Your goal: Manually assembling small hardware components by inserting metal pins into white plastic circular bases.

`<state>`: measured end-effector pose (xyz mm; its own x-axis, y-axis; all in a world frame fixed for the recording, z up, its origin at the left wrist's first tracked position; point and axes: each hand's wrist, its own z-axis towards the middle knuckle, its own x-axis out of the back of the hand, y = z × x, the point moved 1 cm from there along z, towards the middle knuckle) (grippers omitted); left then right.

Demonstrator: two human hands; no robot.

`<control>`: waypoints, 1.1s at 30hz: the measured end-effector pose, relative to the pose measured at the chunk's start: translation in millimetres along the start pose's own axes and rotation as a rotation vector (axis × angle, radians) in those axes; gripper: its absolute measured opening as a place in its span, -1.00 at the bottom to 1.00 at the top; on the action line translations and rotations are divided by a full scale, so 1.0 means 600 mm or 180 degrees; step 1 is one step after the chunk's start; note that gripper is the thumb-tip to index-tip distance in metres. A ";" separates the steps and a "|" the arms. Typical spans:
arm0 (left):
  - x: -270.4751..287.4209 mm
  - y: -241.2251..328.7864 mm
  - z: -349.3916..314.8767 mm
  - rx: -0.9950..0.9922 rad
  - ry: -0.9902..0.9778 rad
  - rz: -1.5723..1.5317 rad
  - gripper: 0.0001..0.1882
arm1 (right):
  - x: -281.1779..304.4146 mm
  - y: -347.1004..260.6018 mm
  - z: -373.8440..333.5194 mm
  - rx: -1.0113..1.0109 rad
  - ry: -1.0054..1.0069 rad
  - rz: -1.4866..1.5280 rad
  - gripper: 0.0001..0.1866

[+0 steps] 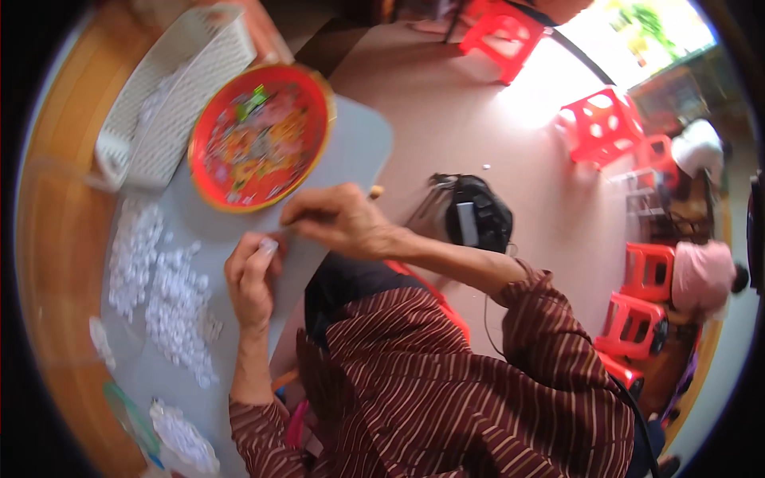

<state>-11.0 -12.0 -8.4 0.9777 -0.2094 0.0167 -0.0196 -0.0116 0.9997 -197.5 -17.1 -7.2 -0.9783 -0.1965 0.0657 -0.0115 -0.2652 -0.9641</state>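
My left hand (252,279) is raised above the near edge of the grey table (362,131), its fingers closed on a small whitish piece (269,245). Just to its right, my right hand (343,221) has thumb and fingers pinched together. What that pinch holds, if anything, is too small and blurred to make out. The hands are close but apart. Left of my left hand, several small white pieces lie in two loose piles (177,307). Beyond the hands stands a red bowl (205,185) with a yellow rim, with a colourful mix inside.
A white perforated basket (163,107) stands at the far left, near another person's arm (263,32). A clear bag of white pieces (183,436) lies at the near left. Red stools (603,127) and a black bag (478,215) are on the floor; other people sit at right.
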 end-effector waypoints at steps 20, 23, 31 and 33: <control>-0.004 0.008 0.002 -0.0402 -0.0042 0.0223 -0.80 | -0.042 -0.013 0.019 -0.0340 0.0349 0.0428 -0.83; -0.009 0.014 0.002 -0.0412 -0.0071 0.0263 -0.79 | -0.039 -0.011 0.018 -0.0347 0.0356 0.0476 -0.83; -0.007 0.017 0.002 -0.0387 -0.0072 0.0453 -0.80 | -0.025 -0.016 0.020 -0.0442 0.0187 0.0276 -0.88; -0.004 0.012 0.005 -0.0428 -0.0216 0.0476 -0.80 | -0.015 -0.022 0.025 -0.0467 0.0004 0.0105 -0.89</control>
<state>-14.3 -14.5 -1.3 0.9496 -0.2644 0.1684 -0.1307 0.1542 0.9794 -185.4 -25.7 9.0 -0.9789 -0.2017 0.0331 -0.0093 -0.1177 -0.9930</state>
